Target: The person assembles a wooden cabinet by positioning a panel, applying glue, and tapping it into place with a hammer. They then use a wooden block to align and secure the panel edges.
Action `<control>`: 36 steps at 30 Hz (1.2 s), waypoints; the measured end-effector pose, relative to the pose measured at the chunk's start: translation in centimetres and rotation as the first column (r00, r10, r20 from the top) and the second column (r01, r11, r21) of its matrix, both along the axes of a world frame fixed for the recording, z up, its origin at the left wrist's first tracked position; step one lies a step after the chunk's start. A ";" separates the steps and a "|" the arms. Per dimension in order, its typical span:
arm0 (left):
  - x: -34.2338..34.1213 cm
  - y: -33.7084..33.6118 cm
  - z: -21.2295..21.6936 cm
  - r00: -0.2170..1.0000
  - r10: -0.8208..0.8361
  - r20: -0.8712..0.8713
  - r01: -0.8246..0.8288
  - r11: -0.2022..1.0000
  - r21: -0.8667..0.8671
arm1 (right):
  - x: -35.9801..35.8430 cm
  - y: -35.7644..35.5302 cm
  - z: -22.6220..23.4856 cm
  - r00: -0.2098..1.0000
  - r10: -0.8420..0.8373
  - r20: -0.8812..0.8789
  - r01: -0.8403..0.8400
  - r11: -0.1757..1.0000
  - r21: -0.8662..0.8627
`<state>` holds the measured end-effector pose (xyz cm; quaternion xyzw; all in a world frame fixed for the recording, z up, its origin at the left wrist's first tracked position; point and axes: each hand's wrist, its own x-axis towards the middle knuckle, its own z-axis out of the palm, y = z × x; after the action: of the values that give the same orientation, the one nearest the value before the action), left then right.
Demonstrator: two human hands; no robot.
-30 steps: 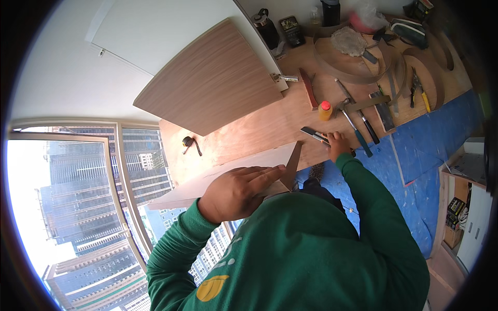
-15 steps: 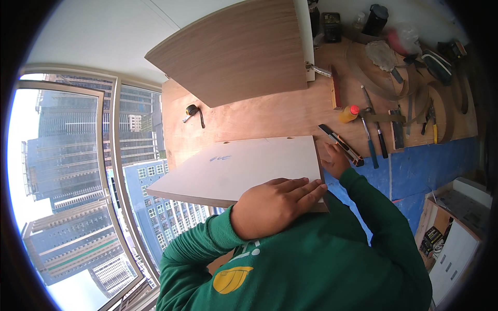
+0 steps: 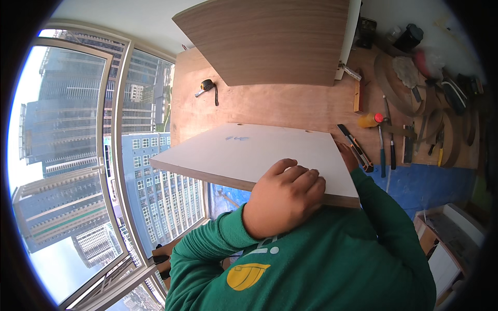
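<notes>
Maybe to steady it, the left hand (image 3: pixel 284 195) rests curled on the white board (image 3: pixel 259 150) mid-frame, but whether it or the half-hidden right hand (image 3: pixel 348 156) grips, I can't tell.

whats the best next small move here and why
Probably slide the black-and-orange utility knife a little away from the flat white board: it lies close by the board's right edge, right where the partly hidden right hand is, while the left hand rests over the board's near edge.

The panel (image 3: pixel 270 147) is white, the hinged board (image 3: pixel 275 44) brown wood-grained.
</notes>
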<state>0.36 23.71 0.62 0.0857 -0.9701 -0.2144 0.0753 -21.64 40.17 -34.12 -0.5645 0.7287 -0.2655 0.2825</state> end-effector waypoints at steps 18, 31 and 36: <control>-0.3 -4.8 -1.6 0.966 0.188 -0.179 -0.212 0.970 -0.122 | -1.5 2.1 2.3 0.962 -0.218 0.164 0.226 0.974 -0.034; -3.9 -8.0 -2.0 0.945 0.186 -0.267 -0.248 0.943 -0.221 | -2.8 0.4 3.7 0.869 -0.346 0.353 0.330 0.938 0.109; -4.1 -8.1 -2.0 0.943 0.182 -0.277 -0.253 0.935 -0.249 | -2.5 1.2 3.4 0.868 -0.359 0.342 0.299 0.929 0.216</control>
<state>-3.70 15.59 -1.41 0.1541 -0.9576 -0.0740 0.2318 -24.16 41.39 -30.68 -0.3464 0.7651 -0.3553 0.4104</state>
